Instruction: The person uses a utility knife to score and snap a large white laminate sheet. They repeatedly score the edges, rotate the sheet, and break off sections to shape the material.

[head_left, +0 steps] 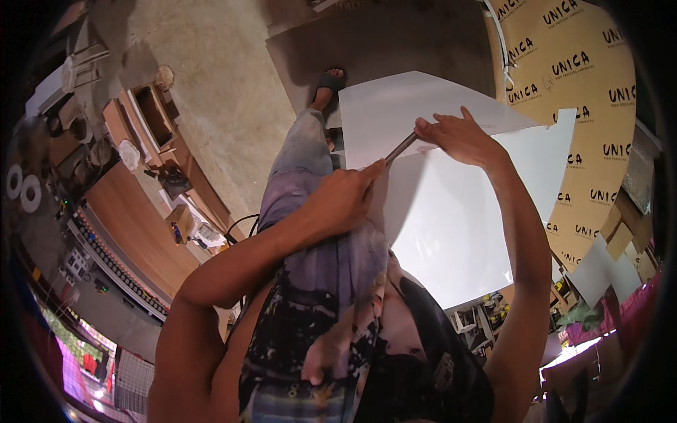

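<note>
Fingers of the left hand (344, 199) are wrapped closed around the near end of a slim, dark rod-like tool (402, 147); its visible length is slanted up and rightward to the right hand (460, 139). There the fingers are spread and extended, with the thumb set at the tool's far end; whether it is pressed there or only rested cannot be told. The tool is held above white sheet material (451, 225), by which the space in front of the body is filled. The upper part is seen greyish, the lower part brightly lit; whether one bent sheet or two is shown cannot be told. At right, a tan panel (603, 46) is noted, covered with repeated dark print. A dark sandal (331, 82) is worn on the foot placed beyond the left knee. At far left, a brown wood-grain panel (134, 211) is seen, with two white rings (29, 204) near it.
</note>
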Tool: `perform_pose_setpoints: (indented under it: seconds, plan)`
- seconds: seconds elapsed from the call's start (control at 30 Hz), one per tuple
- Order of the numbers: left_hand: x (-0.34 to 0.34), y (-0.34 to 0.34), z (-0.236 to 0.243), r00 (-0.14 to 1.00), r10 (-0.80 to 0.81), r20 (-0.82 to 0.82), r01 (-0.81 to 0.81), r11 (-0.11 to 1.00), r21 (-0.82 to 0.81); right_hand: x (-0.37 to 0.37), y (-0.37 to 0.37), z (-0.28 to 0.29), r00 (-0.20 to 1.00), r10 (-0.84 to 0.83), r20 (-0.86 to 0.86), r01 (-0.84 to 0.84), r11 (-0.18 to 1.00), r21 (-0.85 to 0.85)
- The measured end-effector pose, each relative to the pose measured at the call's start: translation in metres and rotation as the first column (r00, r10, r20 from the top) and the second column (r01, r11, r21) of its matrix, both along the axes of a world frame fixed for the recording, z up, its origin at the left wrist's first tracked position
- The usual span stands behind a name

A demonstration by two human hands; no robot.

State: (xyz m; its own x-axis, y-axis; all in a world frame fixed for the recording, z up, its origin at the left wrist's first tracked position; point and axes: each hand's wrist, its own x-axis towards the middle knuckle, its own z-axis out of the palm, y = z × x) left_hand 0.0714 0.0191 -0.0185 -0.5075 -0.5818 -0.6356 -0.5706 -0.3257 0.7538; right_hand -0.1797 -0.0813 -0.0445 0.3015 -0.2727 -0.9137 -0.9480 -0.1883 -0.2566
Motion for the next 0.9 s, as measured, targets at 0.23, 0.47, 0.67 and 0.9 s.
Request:
perform_pose_setpoints:
  seconds: [0.23, 0.47, 0.67, 0.9]
  plan:
    - [-0.005, 0.005, 0.003, 1.000, -0.003, 0.000, 0.003, 0.998, -0.069, -0.005, 0.003, -0.005, 0.997, -0.068, -0.046, 0.067, 0.998, -0.023]
    - [-0.002, 0.002, 0.002, 0.999, -0.034, 0.001, 0.034, 0.999, -0.003, -0.005, 0.009, -0.008, 0.997, -0.065, 0.032, 0.066, 0.997, -0.032]
    - [0.027, 0.018, 0.032, 1.000, 0.010, -0.017, -0.009, 0.999, 0.032, 0.017, 0.014, 0.028, 0.991, 0.036, 0.128, -0.038, 0.999, 0.011]
    - [0.038, 0.017, 0.038, 0.998, -0.055, -0.018, 0.055, 0.998, 0.020, 0.033, 0.011, 0.027, 0.990, 0.071, 0.123, -0.076, 0.996, 0.035]
